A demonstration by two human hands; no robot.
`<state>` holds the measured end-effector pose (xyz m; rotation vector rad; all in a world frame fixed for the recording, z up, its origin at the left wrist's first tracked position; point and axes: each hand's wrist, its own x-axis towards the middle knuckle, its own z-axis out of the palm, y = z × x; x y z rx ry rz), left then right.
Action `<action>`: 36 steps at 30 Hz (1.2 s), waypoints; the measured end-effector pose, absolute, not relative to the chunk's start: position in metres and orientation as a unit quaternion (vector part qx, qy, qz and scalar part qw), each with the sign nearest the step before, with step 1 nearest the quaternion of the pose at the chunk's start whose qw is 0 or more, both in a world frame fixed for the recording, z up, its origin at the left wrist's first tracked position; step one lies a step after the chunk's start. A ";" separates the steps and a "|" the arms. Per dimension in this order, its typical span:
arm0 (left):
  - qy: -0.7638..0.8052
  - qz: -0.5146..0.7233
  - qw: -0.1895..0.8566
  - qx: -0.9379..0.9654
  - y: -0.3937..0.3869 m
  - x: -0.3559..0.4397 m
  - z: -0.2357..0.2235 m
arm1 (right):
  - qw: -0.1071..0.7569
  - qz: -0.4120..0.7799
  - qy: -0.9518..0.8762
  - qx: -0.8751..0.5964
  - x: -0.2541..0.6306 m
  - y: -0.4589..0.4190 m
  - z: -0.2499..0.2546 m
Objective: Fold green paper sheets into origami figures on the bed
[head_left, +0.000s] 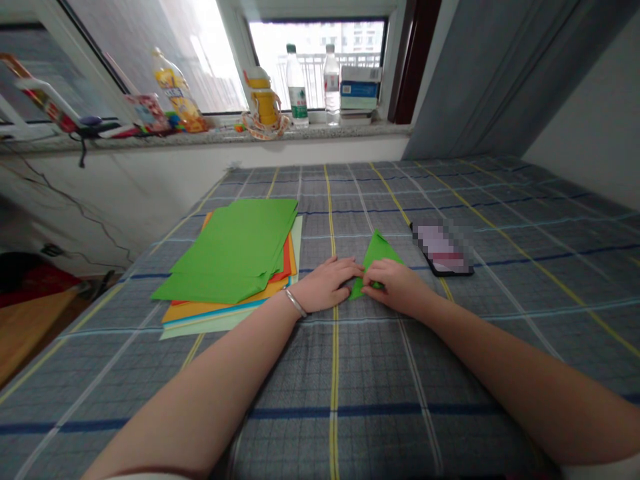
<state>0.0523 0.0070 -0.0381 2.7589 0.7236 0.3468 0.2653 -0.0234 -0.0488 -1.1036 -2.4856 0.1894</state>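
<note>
Nearest lies a grey checked cloth (380,447), across which two forearms come in; taking the folded green paper (379,247) as the centre of the dial, the left one arrives from 8 o'clock and the right one from 4. The left hand (327,283), a silver bangle (295,302) at its wrist, lies palm down and open, its fingertips at the paper's left edge. The right hand (397,283) has its fingers curled over the lower part; whether they pinch the sheet or only press it cannot be told. The paper rests on the cloth, its point towards 12. It should prove light, thin and easily creased, likely to slide or buckle on soft fabric, so it is best held flat near an edge and pinched along the fold. At 9 o'clock is a coloured paper stack (235,243), green uppermost; at 3, a phone (440,250) with a pixelated screen. Farther off, on the sill (220,139), a yellow drink bottle (173,83) at 10 carries large lettering, a green-labelled bottle (299,100) at 11 pale marks, and a blue-and-white box (359,89) at 12 a small white label, all unreadable.
</note>
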 end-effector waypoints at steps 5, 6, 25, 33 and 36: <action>0.257 0.136 0.105 0.951 0.002 0.056 -0.037 | 0.213 0.044 -0.871 -0.440 0.264 -0.020 -0.052; 0.257 0.141 0.100 0.951 0.001 0.056 -0.037 | 0.214 0.040 -0.869 -0.445 0.264 -0.019 -0.052; 0.139 0.143 -0.023 0.980 0.002 0.059 -0.035 | 0.210 0.038 -0.864 -0.457 0.265 -0.020 -0.053; 0.142 0.155 0.038 0.977 0.001 0.056 -0.035 | 0.189 0.037 -0.876 -0.442 0.266 -0.025 -0.049; 0.146 0.157 0.043 0.976 0.000 0.056 -0.034 | 0.193 0.034 -0.874 -0.445 0.265 -0.026 -0.049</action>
